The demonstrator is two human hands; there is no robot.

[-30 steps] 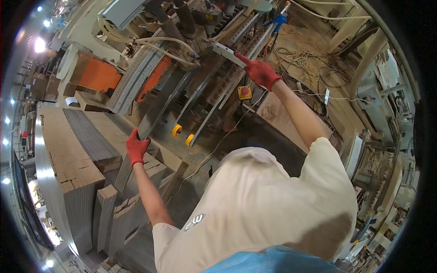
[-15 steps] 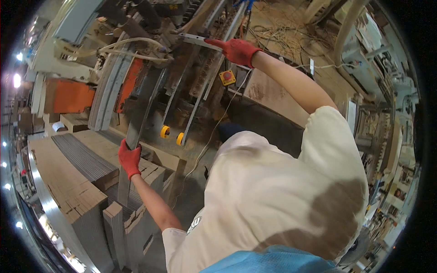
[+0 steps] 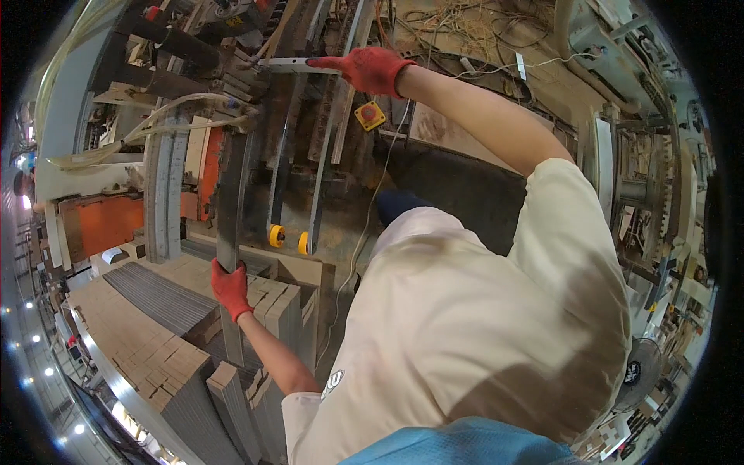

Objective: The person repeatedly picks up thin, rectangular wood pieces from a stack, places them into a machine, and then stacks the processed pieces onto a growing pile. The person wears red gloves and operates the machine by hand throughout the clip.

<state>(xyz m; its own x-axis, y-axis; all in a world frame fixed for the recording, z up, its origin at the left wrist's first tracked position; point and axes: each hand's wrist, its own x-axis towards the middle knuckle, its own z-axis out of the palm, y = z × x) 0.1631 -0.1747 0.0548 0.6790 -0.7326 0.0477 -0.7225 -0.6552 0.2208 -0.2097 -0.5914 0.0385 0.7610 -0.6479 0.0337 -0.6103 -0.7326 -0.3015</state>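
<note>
Strip [image 3: 229, 232], quantity one: held in the left hand [image 3: 231, 291], above the cardboard stacks, its far length extending into the machine. Blue cloth [image 3: 473, 446], one piece, and cream shirt [image 3: 496, 310], one, occupy the near foreground. Hands: two, both in red gloves. Left hand: closed on the strip, thumb and index finger at opposite edges; the remaining fingers are mostly hidden. Stacks [image 3: 132, 341]: at least three, below and to the left of the strip. Relative to the earlier frames, the scene is rotated in view; the strip, previously slanted, now stands nearly vertical in view. Rollers [image 3: 277, 235]: two, yellow, one at the near end of each of two rails [image 3: 319, 178]. Right hand [image 3: 376, 71]: index finger extended onto the pale bar [image 3: 287, 65], other fingers curled; whether it grips the bar cannot be told. It remains at the bar, as before. Button box [image 3: 370, 116]: one, yellow with a red button, just below the right hand in view. Tangled cables [image 3: 511, 27] lie on the floor beyond.
</note>
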